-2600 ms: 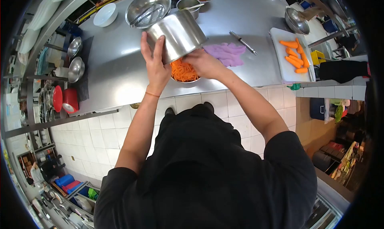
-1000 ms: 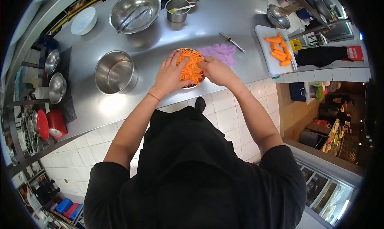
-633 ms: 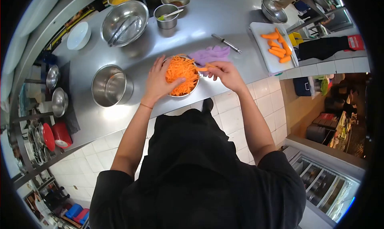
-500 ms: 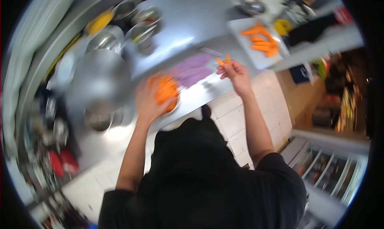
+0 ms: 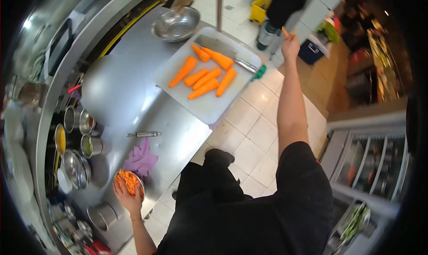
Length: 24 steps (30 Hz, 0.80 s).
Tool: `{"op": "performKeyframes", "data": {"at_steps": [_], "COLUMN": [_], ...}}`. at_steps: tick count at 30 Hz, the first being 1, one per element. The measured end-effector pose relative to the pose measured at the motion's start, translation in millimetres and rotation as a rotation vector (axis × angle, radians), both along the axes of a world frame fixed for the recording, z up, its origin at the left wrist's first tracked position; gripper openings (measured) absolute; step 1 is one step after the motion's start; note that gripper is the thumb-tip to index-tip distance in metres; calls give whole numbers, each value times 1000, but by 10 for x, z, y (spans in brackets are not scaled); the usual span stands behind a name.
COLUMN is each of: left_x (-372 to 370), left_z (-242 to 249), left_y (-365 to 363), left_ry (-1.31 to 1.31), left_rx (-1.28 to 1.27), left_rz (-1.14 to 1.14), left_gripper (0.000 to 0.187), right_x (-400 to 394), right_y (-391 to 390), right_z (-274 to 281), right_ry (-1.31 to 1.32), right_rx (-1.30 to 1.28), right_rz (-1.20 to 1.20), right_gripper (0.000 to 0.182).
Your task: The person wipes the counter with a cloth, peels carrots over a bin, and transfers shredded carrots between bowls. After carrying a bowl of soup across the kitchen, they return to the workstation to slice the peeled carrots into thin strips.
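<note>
My left hand (image 5: 128, 199) lies with fingers spread over a heap of orange carrot strips (image 5: 127, 180) in a round bowl (image 5: 142, 189). Stretched out to the right over the floor, my right hand (image 5: 290, 47) is closed on carrot pieces (image 5: 285, 31), two orange tips sticking out past the fingers. Peeled carrots (image 5: 205, 79) lie on the white cutting board (image 5: 169, 83), with a knife (image 5: 223, 50) along its far side. Beyond the bowl are a crumpled purple cloth (image 5: 141, 159) and a metal peeler (image 5: 144, 133).
A steel bowl (image 5: 176, 24) stands behind the board, beside another person's hand (image 5: 182, 3). Several metal containers (image 5: 91, 146) line the left of the steel counter (image 5: 171, 121). A person's dark-clothed leg (image 5: 287, 7) and a yellow bucket (image 5: 260, 10) are across the tiled floor.
My view has swung right, so the board shows nearer the middle. My right arm has reached farther out with the carrot pieces. My left hand stays at the bowl.
</note>
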<state>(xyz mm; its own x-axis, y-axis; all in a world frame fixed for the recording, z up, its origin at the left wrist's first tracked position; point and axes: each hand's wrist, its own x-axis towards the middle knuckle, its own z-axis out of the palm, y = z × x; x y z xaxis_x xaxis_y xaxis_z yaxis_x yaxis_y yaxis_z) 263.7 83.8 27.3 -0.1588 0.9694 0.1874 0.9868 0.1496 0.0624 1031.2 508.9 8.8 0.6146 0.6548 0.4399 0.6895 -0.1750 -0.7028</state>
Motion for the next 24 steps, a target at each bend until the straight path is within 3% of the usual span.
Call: {"op": "performKeyframes", "data": {"at_steps": [1, 3, 4, 5, 6, 7, 9, 10, 11, 12, 13, 15, 17, 18, 20, 24], "left_x": [19, 23, 153, 236, 208, 301, 243, 217, 172, 134, 105, 100, 180, 243, 381, 469], "left_z": [-14, -66, 68, 86, -19, 157, 112, 133, 129, 116, 99, 45, -32, -49, -22, -157], "left_y": [40, 75, 160, 193, 142, 223, 132, 113, 71, 32, 13, 69, 87, 104, 132, 104], "left_ry": [9, -37, -135, -165, -117, -261, -325, -372, -367, -485, -602, -694, -474, -484, -275, -187], "left_rx": [10, 68, 18, 33, -24, 45, 224, 301, 315, 357, 403, 463, 239, 252, 186, 151], "left_rz": [24, 18, 56, 88, 204, 168, 230, 293, 336, 411, 474, 544, 540, 554, 441, 390], "left_gripper": [74, 71, 70, 70, 69, 68, 60, 54, 54, 51, 49, 49, 48, 48, 49, 53], "right_x": [128, 172, 77, -111, -792, -1408, -2407, -2958, -3548, -3996, -4448, -5245, -5829, -5997, -6251, -6231], "right_y": [278, 598, 702, 661, 338, 123, -454, -745, -1209, -1546, -1848, -2275, -2564, -2699, -2872, -2968], "right_z": [-266, -828, -616, -650, -136, 6, 240, 125, 204, 181, -31, 18, 81, 84, 79, -13], "right_ry": [-111, -453, -330, -248, -178, 10, 81, 216, 403, 320, 336, 330, 90, 71, -340, -575], "right_rx": [-137, -332, -580, -70, 47, 254, 60, 127, -67, -240, -134, -281, -194, -195, 67, 57], "right_rz": [106, -135, -12, 142, 266, 397, 695, 1026, 1190, 1313, 1483, 1754, 1803, 1817, 1806, 1814], "right_gripper": [31, 39, 47, 50, 44, 36, 33, 31, 31, 32, 35, 44, 48, 48, 52, 53]}}
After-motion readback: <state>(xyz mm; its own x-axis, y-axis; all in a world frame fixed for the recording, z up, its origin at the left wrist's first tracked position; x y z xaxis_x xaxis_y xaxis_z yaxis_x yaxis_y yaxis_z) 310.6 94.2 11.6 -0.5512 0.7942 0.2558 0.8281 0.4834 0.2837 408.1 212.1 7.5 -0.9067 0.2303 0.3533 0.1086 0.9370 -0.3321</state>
